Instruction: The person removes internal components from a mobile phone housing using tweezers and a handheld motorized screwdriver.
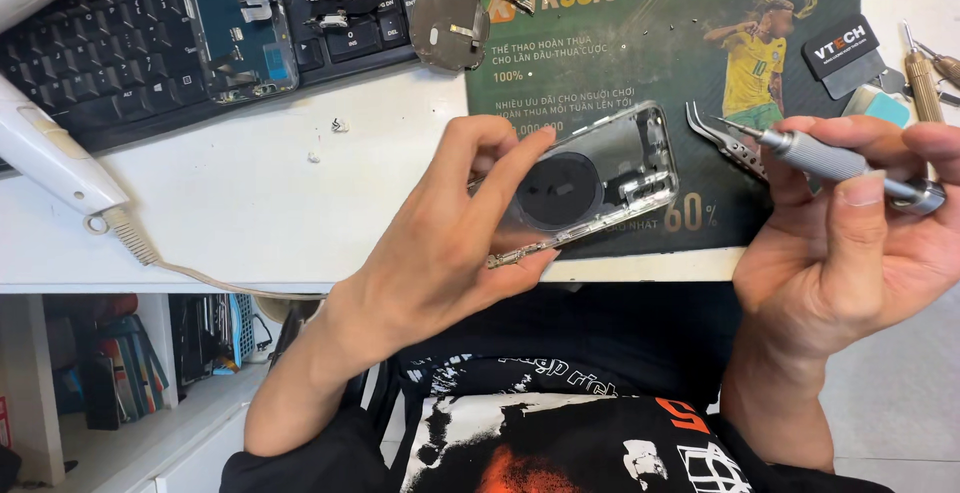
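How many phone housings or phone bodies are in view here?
2. One opened phone body lies on the black keyboard at top left; one bare back housing is held in the left hand. The right hand holds a screwdriver.

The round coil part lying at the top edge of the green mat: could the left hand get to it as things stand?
Probably not at once. The left hand is occupied gripping the phone housing, so it would have to set that down first. The path up to the round coil part otherwise looks open.
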